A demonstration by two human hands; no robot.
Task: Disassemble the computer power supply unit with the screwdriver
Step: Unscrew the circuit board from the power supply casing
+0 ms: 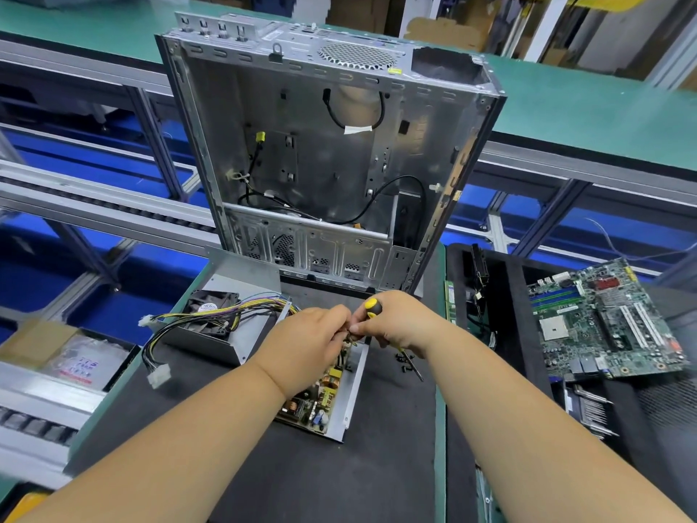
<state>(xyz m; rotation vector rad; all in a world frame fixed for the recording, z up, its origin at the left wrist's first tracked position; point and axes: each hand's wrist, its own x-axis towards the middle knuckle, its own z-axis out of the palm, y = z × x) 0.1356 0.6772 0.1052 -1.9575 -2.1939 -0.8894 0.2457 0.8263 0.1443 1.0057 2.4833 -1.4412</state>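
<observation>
On the dark mat of the worktop (pixel 396 447) lies the opened PSU (pixel 332 390), its board bare in the metal tray, with the cover and fan (pixel 211 315) just to its left and the wire bundle (pixel 181 326) trailing off it. The left hand (pixel 305 345) has its fingers curled, pinching something small over the board (too hidden to name), while the right hand (pixel 396 322) grips the screwdriver (pixel 373 308), shaft slanting down past loose screws (pixel 405 362). An empty case (pixel 324 152) stands behind; a motherboard (pixel 603 318) lies well right
</observation>
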